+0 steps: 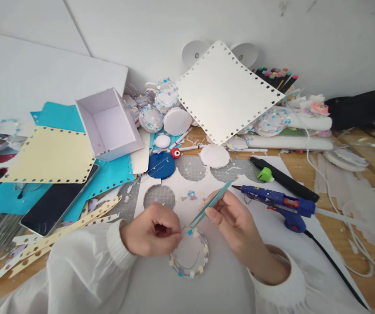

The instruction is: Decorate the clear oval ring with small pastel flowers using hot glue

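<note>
A small wire ring (206,257) dotted with blue, cream and lilac paper stars is in front of me. My left hand (153,230) pinches its upper left edge between thumb and forefinger; the exact contact is partly hidden. Teal tweezers (211,204) are gripped in my right hand (235,222), slanting down to the left. Their tips meet a blue star (190,232) at the top of the ring. Just beyond the hands, a little pile of loose paper stars (190,195) lies on white paper (216,185).
A blue glue gun (277,201) lies right of my right hand, its nozzle close to the fingers. Behind are a black-and-green tool (282,178), a blue disc (161,165) and a white open box (107,124). A phone (58,200) rests at left among punched paper sheets.
</note>
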Demonstrator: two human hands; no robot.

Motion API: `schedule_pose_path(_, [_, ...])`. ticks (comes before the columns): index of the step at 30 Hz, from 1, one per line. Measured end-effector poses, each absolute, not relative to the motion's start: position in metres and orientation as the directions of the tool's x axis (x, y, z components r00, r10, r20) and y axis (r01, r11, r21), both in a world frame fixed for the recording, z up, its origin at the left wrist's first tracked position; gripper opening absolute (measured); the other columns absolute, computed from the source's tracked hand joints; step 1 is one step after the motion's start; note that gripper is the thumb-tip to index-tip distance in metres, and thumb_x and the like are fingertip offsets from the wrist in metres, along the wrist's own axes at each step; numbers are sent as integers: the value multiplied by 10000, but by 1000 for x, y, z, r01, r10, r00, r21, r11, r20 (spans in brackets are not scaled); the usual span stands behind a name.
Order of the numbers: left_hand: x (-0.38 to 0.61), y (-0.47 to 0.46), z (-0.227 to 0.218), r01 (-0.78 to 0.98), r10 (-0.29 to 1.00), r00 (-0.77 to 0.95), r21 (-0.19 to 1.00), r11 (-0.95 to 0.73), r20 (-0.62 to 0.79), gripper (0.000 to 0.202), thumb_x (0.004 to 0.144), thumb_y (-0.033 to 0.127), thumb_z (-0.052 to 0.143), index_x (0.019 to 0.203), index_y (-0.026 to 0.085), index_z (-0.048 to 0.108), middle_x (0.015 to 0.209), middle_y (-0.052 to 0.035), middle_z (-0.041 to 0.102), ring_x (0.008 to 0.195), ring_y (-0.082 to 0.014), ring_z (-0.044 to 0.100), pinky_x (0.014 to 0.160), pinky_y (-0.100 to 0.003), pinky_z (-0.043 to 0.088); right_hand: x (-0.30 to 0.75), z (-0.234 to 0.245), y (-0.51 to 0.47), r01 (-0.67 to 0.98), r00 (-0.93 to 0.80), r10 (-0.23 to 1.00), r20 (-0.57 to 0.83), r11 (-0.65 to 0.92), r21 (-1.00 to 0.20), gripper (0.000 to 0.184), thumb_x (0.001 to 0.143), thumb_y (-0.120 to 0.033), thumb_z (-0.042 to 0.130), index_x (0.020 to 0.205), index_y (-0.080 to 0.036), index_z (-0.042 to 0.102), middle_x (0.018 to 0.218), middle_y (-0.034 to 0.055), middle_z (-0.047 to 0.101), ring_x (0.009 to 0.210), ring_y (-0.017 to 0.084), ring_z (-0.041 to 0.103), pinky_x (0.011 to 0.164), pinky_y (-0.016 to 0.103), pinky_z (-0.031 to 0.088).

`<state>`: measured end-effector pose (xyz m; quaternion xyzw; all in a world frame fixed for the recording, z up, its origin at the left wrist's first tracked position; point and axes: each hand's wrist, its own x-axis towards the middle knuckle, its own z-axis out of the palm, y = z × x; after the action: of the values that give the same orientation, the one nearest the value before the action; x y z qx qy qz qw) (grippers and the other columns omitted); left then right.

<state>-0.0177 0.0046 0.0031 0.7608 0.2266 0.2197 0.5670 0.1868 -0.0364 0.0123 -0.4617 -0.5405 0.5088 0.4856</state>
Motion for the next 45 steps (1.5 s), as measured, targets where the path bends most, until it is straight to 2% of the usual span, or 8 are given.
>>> schedule_pose_path(4, [-18,5,4,91,592,802,963,-254,80,259,741,155,584,497,150,498,467,25,400,433,-73,316,391,-223,251,186,11,-36,24,-101,994,45,47,-999,101,890,-319,565,889,-218,563,788,15,584,734,150,573,677,261,497])
schedule_pose_path(14, [-16,5,6,93,590,802,957,-275,92,263,743,146,577,493,149,495,467,30,398,423,-69,308,394,-225,252,187,15,-34,-50,-103,994,46,41,-998,80,884,-301,581,890,-222,571,758,-9,565,702,121,556,658,224,487])
schedule_pose_path(20, [-17,5,5,88,599,796,961,-262,90,287,758,180,591,491,152,490,466,27,392,424,-72,310,383,-225,253,187,13,-36,-20,-104,993,55,53,-998,80,888,-301,574,892,-221,574,789,7,588,734,140,577,674,246,497])
schedule_pose_path(25, [-17,5,4,87,591,800,956,-280,101,296,752,171,598,483,154,475,459,28,382,428,-72,309,385,-226,252,187,12,-37,8,-88,994,59,60,-998,89,884,-310,579,894,-222,575,788,8,586,730,146,572,677,256,496])
schedule_pose_path(33, [-16,4,6,75,579,808,954,-289,111,269,749,141,570,494,156,487,462,35,377,415,-72,300,399,-239,241,189,14,-35,-33,-42,998,44,43,-999,115,874,-330,595,896,-220,570,779,5,579,712,137,559,649,249,480])
schedule_pose_path(40, [-16,4,4,53,581,803,955,-290,132,303,747,115,545,486,171,402,469,41,334,429,-74,284,418,-252,221,193,19,-32,-59,-7,999,41,40,-997,119,872,-334,599,885,-217,577,773,10,586,685,135,545,627,257,477])
schedule_pose_path(45, [-16,5,3,48,574,807,953,-298,139,328,745,107,541,490,182,348,472,49,303,433,-75,263,418,-257,209,192,15,-33,-86,-34,999,16,13,-996,96,837,-287,651,865,-225,583,775,2,626,718,128,597,652,244,504])
